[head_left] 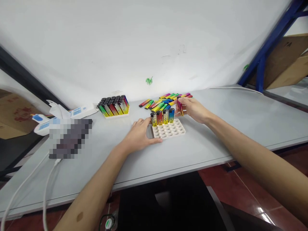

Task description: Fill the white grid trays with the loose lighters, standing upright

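Observation:
A white tray with rows of slots (169, 130) lies on the table before me. Several lighters (165, 117) stand upright in its back row, from the left end towards the right. My left hand (139, 134) rests against the tray's left side, its thumb along the front edge and its fingers at the back left corner. In my right hand (190, 109) a purple and gold lighter (180, 107) is pinched upright, just off the right end of that row. Behind the tray lies a loose pile of shiny multicoloured lighters (166, 102).
A second tray (117, 116), packed with upright lighters, stands at the back left. Further left are a white power strip (80, 111), a blurred-out dark object (72, 138) and white cables (45, 189). A white wall (149, 48) rises behind the table, with cardboard boxes (284, 61) to the right.

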A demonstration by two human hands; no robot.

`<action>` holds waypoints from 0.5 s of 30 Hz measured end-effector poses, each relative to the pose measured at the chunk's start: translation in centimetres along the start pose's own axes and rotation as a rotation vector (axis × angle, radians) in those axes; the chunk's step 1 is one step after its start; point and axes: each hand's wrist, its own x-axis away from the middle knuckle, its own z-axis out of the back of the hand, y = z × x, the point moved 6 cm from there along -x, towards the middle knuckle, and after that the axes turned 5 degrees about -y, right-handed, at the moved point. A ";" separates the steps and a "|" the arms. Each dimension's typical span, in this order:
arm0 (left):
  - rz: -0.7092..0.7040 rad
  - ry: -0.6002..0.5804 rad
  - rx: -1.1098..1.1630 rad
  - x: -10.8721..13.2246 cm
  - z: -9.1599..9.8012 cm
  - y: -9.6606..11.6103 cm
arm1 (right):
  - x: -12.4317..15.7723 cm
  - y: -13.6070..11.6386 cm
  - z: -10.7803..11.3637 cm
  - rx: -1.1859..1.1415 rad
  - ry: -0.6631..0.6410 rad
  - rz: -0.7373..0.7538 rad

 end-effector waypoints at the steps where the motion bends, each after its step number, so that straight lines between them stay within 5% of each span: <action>1: -0.001 -0.004 0.002 0.0 0.0 0.0 | 0.0 -0.1 0.0 0.020 -0.013 0.025; 15: -0.001 -0.016 -0.009 0.0 0.0 0.2 | 0.8 -1.2 -1.0 0.125 -0.155 0.059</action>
